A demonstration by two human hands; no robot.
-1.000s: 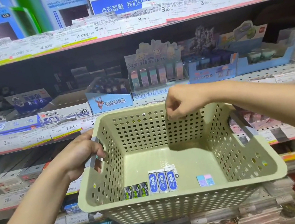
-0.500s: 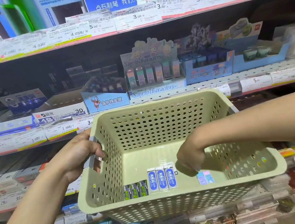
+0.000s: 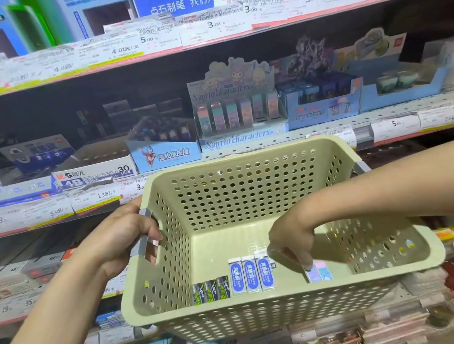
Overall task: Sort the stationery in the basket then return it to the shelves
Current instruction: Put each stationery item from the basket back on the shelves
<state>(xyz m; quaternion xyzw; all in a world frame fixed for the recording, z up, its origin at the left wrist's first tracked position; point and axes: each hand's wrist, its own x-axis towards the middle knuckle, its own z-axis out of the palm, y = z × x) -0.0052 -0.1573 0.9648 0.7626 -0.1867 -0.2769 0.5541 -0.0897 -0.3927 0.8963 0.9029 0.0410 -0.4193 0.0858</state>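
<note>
I hold a pale green perforated basket [image 3: 267,300] in front of the shelves. My left hand [image 3: 121,239] grips its grey left handle. On the basket floor lie three dark erasers with green print [image 3: 211,290], three white erasers with blue labels [image 3: 251,275] and two pastel pink and blue erasers [image 3: 320,273]. My right hand [image 3: 291,240] reaches down inside the basket, and its fingertips touch the far end of the pink pastel eraser. The thumb stays apart from the fingers, near the blue-label erasers.
Behind the basket, a shelf carries a Sanrio eraser display box [image 3: 236,112], a 4B eraser carton [image 3: 94,173], a blue cartoon eraser box [image 3: 164,151] and further blue display boxes [image 3: 323,100]. Price tags [image 3: 394,125] line the shelf edges. Lower shelves hold packaged stationery.
My right hand came down from the basket's far rim into the basket and moved right to the pastel erasers. The left hand kept its grip on the handle.
</note>
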